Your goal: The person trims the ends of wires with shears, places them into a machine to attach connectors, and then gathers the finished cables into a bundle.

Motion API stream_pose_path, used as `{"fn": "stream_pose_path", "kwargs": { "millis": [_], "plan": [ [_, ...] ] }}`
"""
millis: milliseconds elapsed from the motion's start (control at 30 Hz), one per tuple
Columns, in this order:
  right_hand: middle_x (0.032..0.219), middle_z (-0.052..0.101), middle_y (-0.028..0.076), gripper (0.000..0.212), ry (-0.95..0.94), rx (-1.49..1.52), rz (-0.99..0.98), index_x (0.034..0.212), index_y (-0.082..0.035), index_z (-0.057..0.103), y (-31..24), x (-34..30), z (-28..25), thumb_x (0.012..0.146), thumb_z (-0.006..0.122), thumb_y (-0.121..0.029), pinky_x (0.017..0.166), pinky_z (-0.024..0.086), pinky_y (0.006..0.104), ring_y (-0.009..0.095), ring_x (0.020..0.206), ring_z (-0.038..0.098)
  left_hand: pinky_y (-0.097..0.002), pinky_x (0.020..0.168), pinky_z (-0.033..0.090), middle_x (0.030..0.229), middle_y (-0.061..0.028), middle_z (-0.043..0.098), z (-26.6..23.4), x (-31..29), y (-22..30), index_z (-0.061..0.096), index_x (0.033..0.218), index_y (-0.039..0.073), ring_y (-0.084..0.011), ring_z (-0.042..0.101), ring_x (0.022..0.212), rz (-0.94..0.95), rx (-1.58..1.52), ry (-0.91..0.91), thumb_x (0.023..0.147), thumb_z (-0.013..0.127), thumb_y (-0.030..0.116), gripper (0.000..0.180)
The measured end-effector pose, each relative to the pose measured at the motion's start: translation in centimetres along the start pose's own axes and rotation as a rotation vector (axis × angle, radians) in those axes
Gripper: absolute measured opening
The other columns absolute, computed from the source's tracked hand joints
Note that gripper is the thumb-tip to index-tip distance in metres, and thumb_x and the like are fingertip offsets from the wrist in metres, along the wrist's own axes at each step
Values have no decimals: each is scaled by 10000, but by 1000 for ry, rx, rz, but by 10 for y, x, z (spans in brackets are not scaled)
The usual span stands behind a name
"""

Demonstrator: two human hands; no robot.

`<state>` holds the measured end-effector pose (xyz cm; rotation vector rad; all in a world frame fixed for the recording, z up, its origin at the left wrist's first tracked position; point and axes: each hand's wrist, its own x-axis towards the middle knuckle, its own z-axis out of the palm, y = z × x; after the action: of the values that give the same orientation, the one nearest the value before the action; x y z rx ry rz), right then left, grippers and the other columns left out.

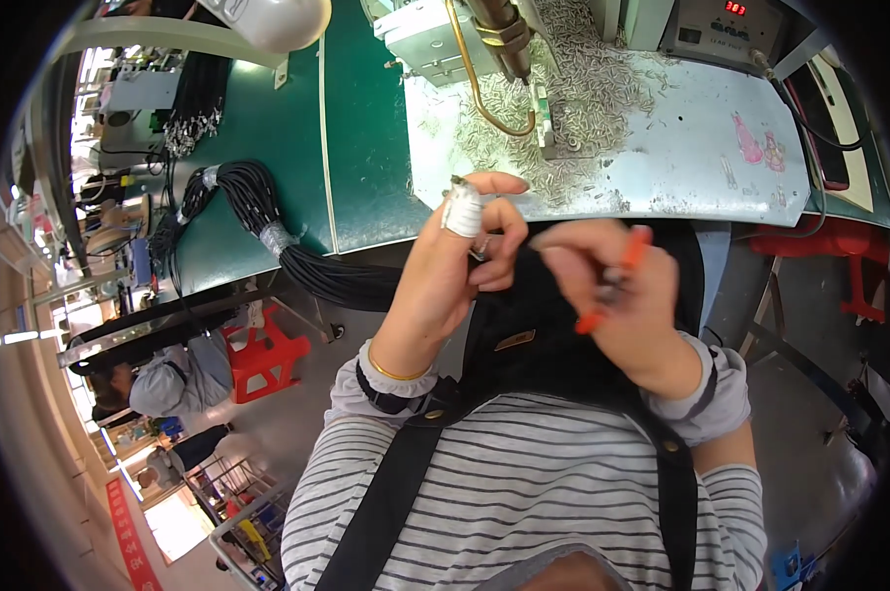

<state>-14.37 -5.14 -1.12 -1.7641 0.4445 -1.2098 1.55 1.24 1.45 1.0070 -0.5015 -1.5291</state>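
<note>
My left hand (pixel 455 251) is raised just in front of the metal work plate (pixel 662 182). White tape (pixel 462 213) wraps its thumb, the index finger reaches forward, and the other fingers curl in. A small shiny bit (pixel 480 250) shows at those curled fingers; its kind is too small to tell. To the right, my right hand (pixel 637 305) closes around a small hand tool with orange handles (pixel 638 248) and a grey metal middle. Motion blurs this hand, so the exact kind of tool is unclear. A gap separates the two hands above my black apron (pixel 534 340).
A bench machine's nozzle (pixel 509 49) points down at the plate amid many small metal pieces (pixel 598 89). Bundled black cables (pixel 312 266) lie along the green bench (pixel 268 222). A control box (pixel 726 34) stands far right. Red stools (pixel 266 357) are below.
</note>
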Motion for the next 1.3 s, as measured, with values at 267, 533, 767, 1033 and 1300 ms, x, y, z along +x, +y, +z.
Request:
{"fn": "stream_pose_path", "kwargs": {
  "millis": [267, 533, 767, 1033, 1300],
  "plan": [
    [629, 537, 32, 109, -174, 124, 462, 885, 33, 543, 4, -7, 13, 792, 565, -20, 428, 384, 178, 65, 467, 470, -170, 497, 308, 749, -33, 504, 19, -3, -17, 430, 1053, 7, -60, 395, 580, 8, 27, 113, 913, 368, 300, 330],
    [544, 478, 6, 113, -69, 319, 607, 766, 6, 512, 0, 10, -3, 818, 551, -86, 324, 289, 165, 40, 366, 394, -185, 507, 370, 771, -27, 526, -3, -11, -9, 493, 995, 15, -65, 475, 610, -143, 213, -162, 811, 529, 33, 189],
    [521, 441, 5, 204, -182, 692, 1070, 678, -16, 461, -9, 24, -14, 821, 551, -129, 291, 269, 180, 62, 318, 368, -181, 481, 367, 770, -47, 549, 11, -5, -11, 494, 975, 6, -88, 495, 588, 856, 1348, -97, 738, 560, -58, 254],
    [546, 501, 57, 105, -167, 415, 612, 718, -9, 509, 2, 12, 2, 794, 557, -64, 356, 365, 194, 116, 386, 467, -162, 397, 261, 653, 48, 439, 13, -3, -7, 510, 920, 33, -19, 375, 508, 26, 201, 137, 781, 563, 5, 152],
    [802, 601, 123, 140, -171, -391, -297, 761, -20, 526, 14, 14, -11, 669, 628, 7, 503, 467, 242, 228, 589, 587, -152, 421, 266, 655, 36, 444, 9, -6, 6, 502, 901, 29, -12, 357, 517, -232, -29, 36, 771, 573, 6, 150]
  ]
}}
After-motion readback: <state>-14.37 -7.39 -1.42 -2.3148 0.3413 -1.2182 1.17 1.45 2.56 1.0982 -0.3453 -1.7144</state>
